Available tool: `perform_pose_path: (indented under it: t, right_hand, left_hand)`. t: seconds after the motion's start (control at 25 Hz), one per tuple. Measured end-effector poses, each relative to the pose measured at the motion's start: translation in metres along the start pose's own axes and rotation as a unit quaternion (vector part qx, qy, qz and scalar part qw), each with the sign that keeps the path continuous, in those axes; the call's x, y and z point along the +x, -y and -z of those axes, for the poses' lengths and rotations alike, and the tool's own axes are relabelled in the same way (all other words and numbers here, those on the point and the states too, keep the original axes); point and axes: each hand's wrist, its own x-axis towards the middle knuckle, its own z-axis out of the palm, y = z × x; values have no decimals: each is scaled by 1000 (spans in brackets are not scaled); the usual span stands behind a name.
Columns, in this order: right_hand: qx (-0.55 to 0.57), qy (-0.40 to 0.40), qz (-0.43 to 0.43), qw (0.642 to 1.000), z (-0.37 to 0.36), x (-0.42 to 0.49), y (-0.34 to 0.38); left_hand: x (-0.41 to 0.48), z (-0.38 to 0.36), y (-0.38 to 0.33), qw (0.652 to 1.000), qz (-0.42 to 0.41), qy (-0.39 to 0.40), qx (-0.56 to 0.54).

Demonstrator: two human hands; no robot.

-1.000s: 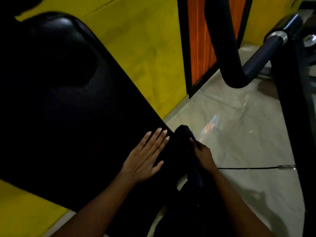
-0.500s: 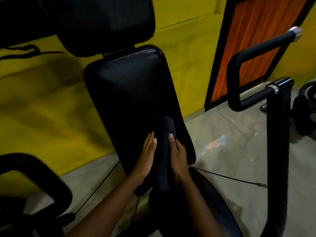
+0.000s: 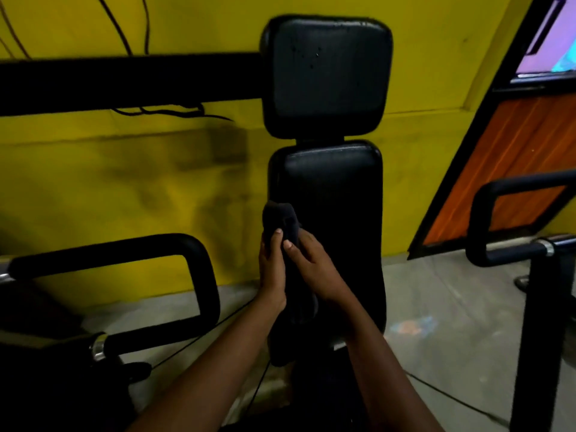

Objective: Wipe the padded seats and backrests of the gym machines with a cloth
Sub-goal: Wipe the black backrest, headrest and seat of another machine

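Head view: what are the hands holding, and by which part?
The left hand and right hand both grip a dark bunched cloth around its middle, one on each side; its top sticks up above them.

- No text, label, brand, number or sign could be read anywhere in the head view.
- The bright purple panel (image 3: 558,35) at the upper right showed only patches of colour, too blurred to make out any lettering.
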Motion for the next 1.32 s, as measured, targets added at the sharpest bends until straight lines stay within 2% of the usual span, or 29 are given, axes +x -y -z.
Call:
perform_pose_path:
  t: [0.08,0.16,0.28,0.36,0.48,0.6,0.72,0.88,1.04,1.12,1.16,1.32]
  right_hand:
    - [-72,-32,37,996,2,13,4]
    - [-114,-85,47,989,6,28,3]
    - [-229,-159,39,959,15,76,-4]
    - [-327,-184,55,925,19,112,-13]
    - [-451,-210,135,857,24,150,-43]
    - [-496,-273,188,802,27,177,-76]
    - [-505,-333,236,760,27,184,-92]
    - [-502,-347,258,749,27,187,-93]
    - [-505,-355,260,743,26,188,-95]
    - [-496,-354,255,751,25,189,-94]
    - [-493,-353,256,753,26,188,-92]
    - [-478,-345,250,768,22,182,-98]
  left_hand:
    - [15,7,-14,999,-3,-17,-45]
    - [34,13,-36,994,-25,-81,-64]
    - [75,14,-69,990,-65,-128,9]
    - [104,7,-79,983,-95,-131,86]
    - [133,-16,-70,965,-155,-134,162]
    - [143,-42,-46,950,-182,-111,226]
    - [142,-51,-38,932,-190,-141,276]
    - [147,-43,-21,932,-184,-131,282]
    - [143,-9,38,950,-47,-130,280]
    - [144,0,48,959,26,-123,254]
    - [144,0,45,966,37,-115,231]
    - [144,-8,26,985,-52,-70,150]
